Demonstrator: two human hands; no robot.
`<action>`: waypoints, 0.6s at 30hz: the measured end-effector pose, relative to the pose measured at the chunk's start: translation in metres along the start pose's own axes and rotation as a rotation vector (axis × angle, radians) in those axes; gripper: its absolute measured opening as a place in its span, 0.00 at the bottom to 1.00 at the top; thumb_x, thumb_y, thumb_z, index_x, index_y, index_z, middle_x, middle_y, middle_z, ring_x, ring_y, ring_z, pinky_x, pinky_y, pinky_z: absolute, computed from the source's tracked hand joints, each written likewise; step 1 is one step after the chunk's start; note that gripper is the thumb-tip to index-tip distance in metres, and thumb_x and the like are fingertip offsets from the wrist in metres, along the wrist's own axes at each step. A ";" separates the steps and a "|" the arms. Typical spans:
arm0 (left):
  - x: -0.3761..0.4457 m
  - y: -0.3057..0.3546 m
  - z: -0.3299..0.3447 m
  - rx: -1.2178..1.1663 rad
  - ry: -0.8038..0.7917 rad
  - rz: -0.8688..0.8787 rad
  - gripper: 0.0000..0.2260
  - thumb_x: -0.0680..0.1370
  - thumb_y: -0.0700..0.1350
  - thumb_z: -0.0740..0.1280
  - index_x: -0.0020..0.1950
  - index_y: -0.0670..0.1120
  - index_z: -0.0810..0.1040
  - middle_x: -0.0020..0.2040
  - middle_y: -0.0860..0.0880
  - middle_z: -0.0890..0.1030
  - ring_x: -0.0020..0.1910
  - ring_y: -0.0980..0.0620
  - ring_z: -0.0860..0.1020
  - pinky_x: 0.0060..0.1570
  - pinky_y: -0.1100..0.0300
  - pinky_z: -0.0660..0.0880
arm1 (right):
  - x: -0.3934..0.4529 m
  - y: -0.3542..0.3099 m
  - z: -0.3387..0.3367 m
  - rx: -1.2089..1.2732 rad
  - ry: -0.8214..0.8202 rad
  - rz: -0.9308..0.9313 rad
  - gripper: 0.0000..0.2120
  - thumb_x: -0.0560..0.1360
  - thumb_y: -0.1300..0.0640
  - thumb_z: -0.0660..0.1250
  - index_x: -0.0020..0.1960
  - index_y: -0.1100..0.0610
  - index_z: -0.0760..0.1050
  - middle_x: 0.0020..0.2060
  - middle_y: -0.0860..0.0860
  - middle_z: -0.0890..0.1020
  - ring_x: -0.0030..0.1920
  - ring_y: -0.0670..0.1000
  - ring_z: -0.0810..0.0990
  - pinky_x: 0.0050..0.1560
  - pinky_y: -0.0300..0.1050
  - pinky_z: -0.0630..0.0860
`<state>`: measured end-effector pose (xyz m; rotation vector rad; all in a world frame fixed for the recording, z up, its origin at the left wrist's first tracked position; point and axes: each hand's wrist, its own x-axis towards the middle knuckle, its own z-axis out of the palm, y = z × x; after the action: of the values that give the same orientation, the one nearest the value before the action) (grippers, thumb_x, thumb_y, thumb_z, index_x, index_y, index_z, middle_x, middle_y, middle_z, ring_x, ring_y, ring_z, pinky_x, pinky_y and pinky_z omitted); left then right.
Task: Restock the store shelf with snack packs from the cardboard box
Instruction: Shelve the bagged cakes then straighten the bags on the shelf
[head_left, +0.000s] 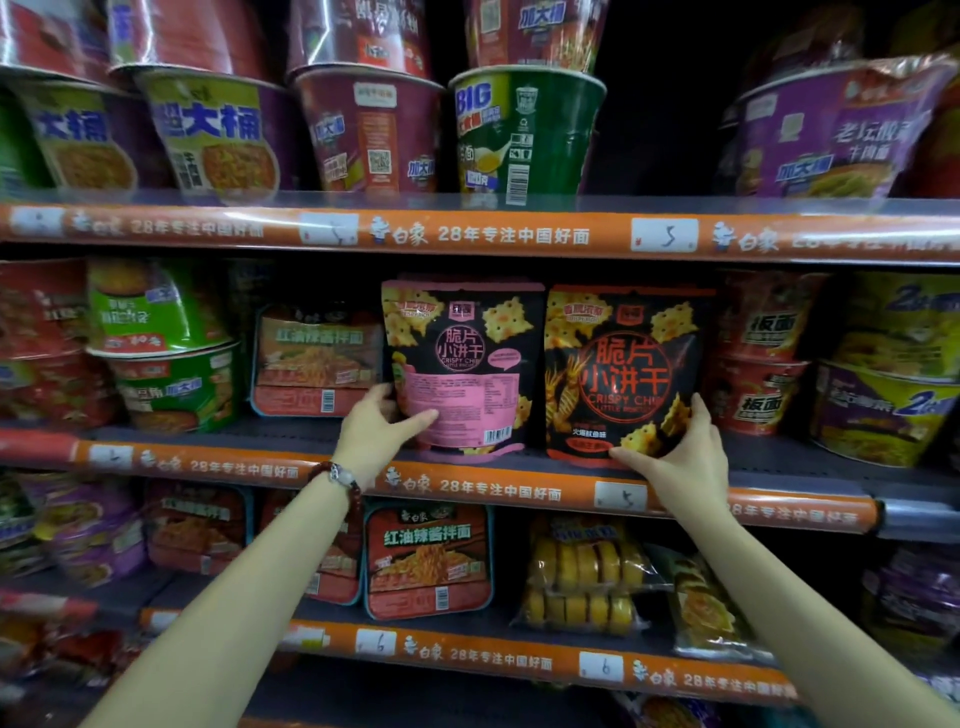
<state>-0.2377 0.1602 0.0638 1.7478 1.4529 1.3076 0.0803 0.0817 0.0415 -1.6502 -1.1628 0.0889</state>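
A person sets two black cracker pouches upright on the middle shelf (291, 439) of a store gondola, between trays and bowls of instant noodles. At left, stacked green noodle bowls (161, 343) and a tray of mixed noodles (317, 364) stand beside the gap being filled. The left hand (382, 421), a beaded bracelet (340, 475) at its wrist, grips the lower left edge of the pink-labelled pouch (460, 364), thumb across the front. Touching its right side, the red-lettered pouch (626, 371) is held by the right hand (680, 449), closed around its bottom right corner, fingers behind and thumb under the base. Red noodle cups (761, 358) stand just beside it at right.

To finish the step well, both pouches likely want their bases pressed flat and faces squared to the shelf lip before release, since such soft pouches may tip forward. The pink one appears to show its back panel; turning it may be wise.

The cardboard box is out of view. What the pouches hold cannot be seen; their print shows crackers.
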 end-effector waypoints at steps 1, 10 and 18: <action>0.002 0.001 -0.001 -0.030 -0.043 0.009 0.32 0.69 0.52 0.75 0.69 0.44 0.68 0.63 0.47 0.76 0.59 0.50 0.75 0.60 0.54 0.73 | 0.000 0.000 0.000 0.000 0.004 0.000 0.58 0.61 0.46 0.81 0.78 0.55 0.49 0.73 0.57 0.64 0.72 0.58 0.65 0.66 0.54 0.68; 0.011 0.007 -0.008 -0.379 -0.181 0.063 0.18 0.66 0.46 0.76 0.54 0.54 0.77 0.54 0.52 0.82 0.55 0.53 0.79 0.61 0.50 0.74 | -0.004 -0.004 0.002 -0.002 0.024 -0.006 0.58 0.60 0.47 0.81 0.78 0.55 0.50 0.73 0.57 0.65 0.72 0.58 0.65 0.67 0.55 0.68; 0.000 -0.004 -0.019 -0.145 -0.071 0.115 0.30 0.67 0.61 0.72 0.65 0.51 0.71 0.60 0.53 0.78 0.60 0.52 0.76 0.62 0.48 0.73 | -0.008 -0.004 0.002 -0.012 0.045 -0.034 0.56 0.62 0.47 0.81 0.78 0.56 0.51 0.73 0.57 0.65 0.72 0.58 0.64 0.66 0.56 0.68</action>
<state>-0.2564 0.1579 0.0682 1.7853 1.2033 1.3592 0.0725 0.0771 0.0406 -1.6345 -1.1587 0.0224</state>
